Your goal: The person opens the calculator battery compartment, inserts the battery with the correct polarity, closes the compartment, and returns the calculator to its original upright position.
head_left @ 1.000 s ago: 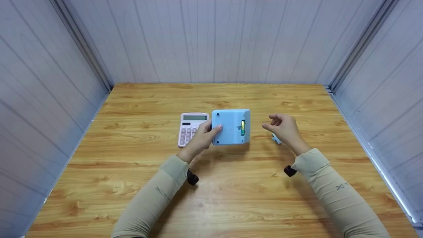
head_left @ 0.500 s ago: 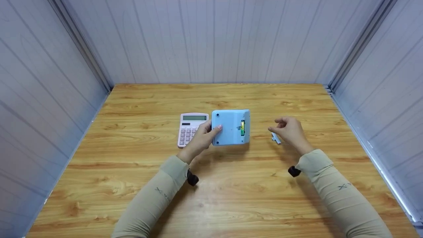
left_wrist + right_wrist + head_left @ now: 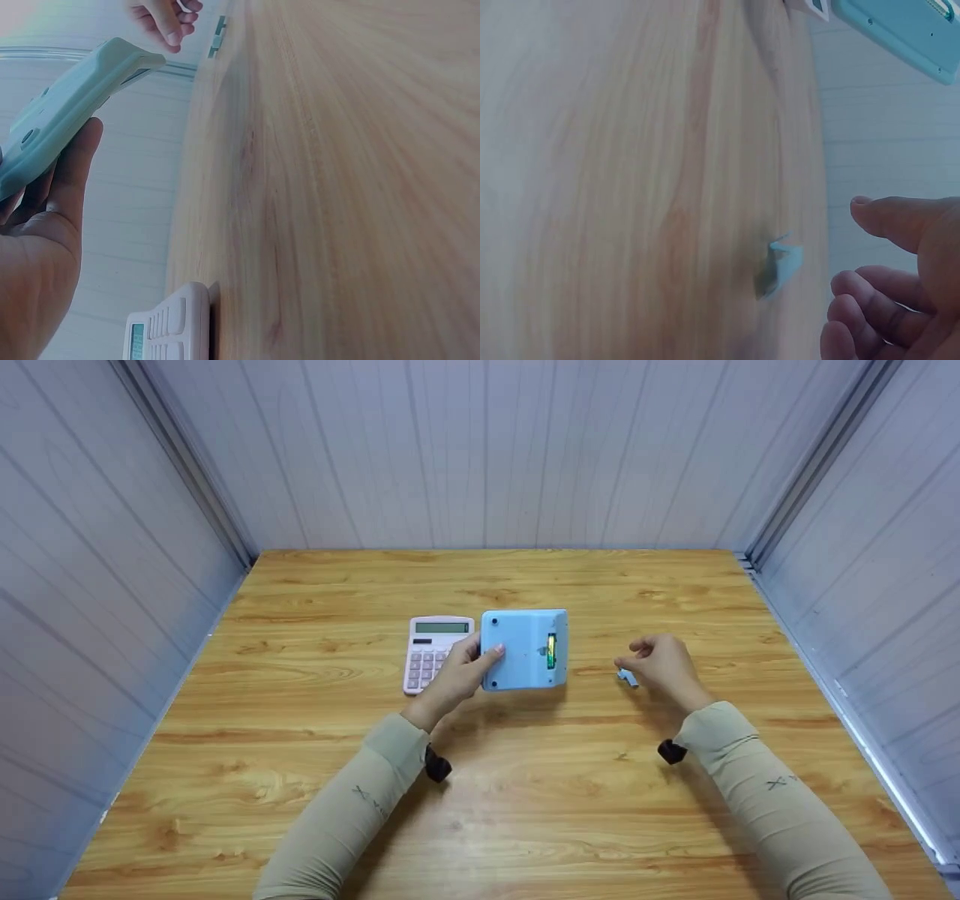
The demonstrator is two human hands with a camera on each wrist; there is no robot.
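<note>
My left hand (image 3: 457, 667) grips a light blue calculator (image 3: 517, 649) by its left edge, thumb across the back. The calculator's back faces up, raised off the table. A green and gold battery (image 3: 551, 651) shows in its uncovered slot. On the table at the right lies a small light blue battery cover (image 3: 628, 678), also visible in the right wrist view as a blue piece (image 3: 784, 264). My right hand (image 3: 664, 666) hovers just above and beside the cover, thumb and loosely bent fingers apart, with nothing between them.
A pink calculator (image 3: 420, 667) lies face up on the wooden table (image 3: 525, 810), partly behind my left hand. Pale panelled walls (image 3: 480, 450) enclose the table at the back and both sides.
My right hand has moved right and lower, away from the blue calculator and closer to the battery cover. The left hand holds the blue calculator almost still.
</note>
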